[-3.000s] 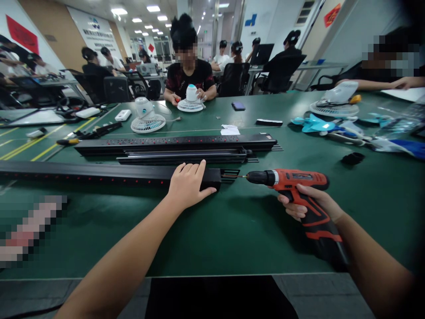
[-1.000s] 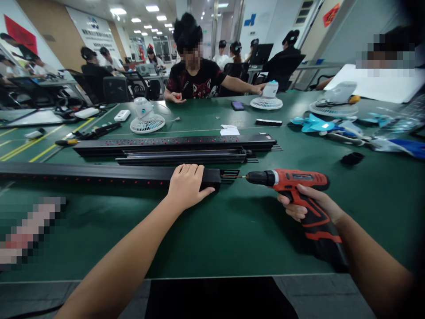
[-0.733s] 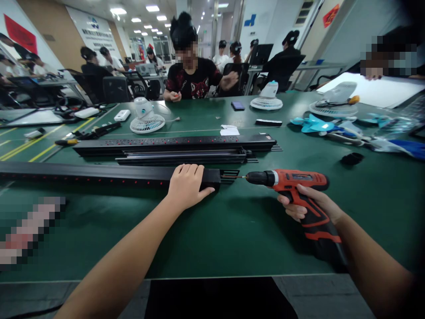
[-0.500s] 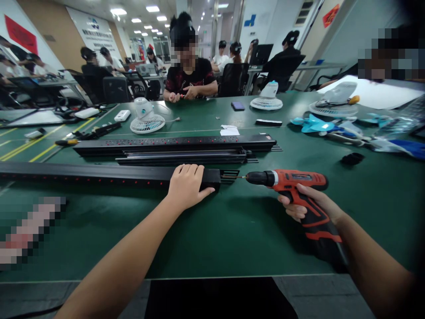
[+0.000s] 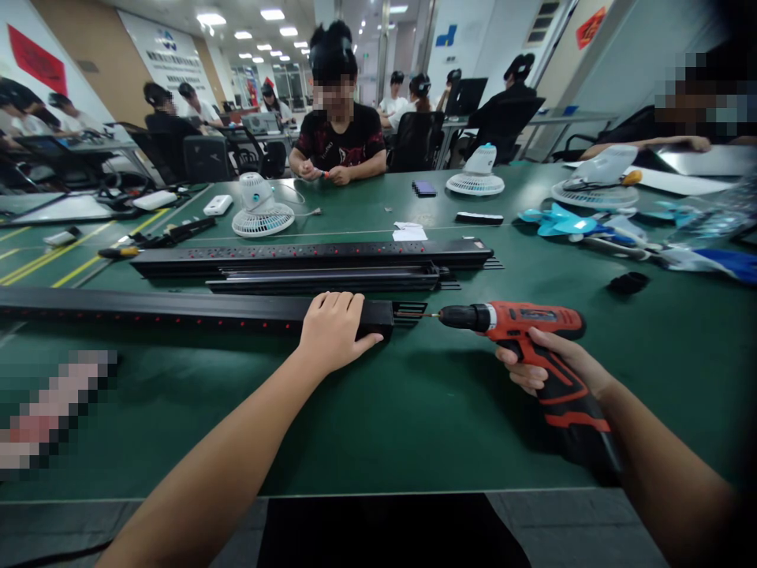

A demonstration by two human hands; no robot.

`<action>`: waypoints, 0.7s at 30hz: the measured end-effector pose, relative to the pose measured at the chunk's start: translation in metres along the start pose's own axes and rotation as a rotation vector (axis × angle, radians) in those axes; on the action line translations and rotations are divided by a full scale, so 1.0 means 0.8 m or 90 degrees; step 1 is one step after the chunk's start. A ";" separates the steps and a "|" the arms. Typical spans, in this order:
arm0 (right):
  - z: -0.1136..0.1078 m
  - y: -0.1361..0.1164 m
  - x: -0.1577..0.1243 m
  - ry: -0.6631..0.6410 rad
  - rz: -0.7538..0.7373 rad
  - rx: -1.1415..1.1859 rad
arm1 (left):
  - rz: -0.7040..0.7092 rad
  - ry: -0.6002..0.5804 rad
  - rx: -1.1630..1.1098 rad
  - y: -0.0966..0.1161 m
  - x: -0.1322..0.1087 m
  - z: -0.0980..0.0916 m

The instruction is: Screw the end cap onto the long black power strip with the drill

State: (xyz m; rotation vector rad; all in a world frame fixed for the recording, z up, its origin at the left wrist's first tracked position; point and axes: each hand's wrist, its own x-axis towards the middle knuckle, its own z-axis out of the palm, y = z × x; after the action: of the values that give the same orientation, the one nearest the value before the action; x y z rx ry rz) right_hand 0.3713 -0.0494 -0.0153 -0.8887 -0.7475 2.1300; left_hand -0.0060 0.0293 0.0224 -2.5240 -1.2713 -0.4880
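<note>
A long black bar [image 5: 177,306] with a row of red dots lies across the table, running out of view at the left. My left hand [image 5: 332,331] grips it near its right end, fingers over the top and thumb along the near side. From that end a slotted metal piece [image 5: 414,308] sticks out. My right hand [image 5: 571,363] is wrapped round the handle of an orange and black cordless drill [image 5: 532,318]. The drill lies level, its long thin bit [image 5: 430,315] pointing left along the slotted piece toward the bar's end. Where the tip sits is hidden.
Behind my bar lie another black bar with red dots [image 5: 319,252] and a narrower black rail [image 5: 331,278]. White fans [image 5: 263,217] stand farther back. Blue plastic wrapping [image 5: 561,221] and a small black item [image 5: 628,282] are at the right. A co-worker [image 5: 338,142] sits opposite.
My hands, the drill and the bar look almost still. The co-worker opposite has shifted both hands. At the far right, another person's hand now shows on a pale panel.
</note>
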 end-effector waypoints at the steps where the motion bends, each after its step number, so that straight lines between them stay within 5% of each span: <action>1: 0.000 0.000 0.000 0.003 0.001 -0.002 | 0.000 0.000 0.001 0.000 0.000 0.000; 21: -0.006 0.004 0.002 -0.078 -0.039 0.003 | 0.001 0.006 0.004 -0.001 0.000 0.003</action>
State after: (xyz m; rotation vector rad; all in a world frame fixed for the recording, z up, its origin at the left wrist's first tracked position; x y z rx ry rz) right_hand 0.3728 -0.0491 -0.0209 -0.7289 -0.8204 2.1451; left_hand -0.0065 0.0304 0.0205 -2.5139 -1.2658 -0.4934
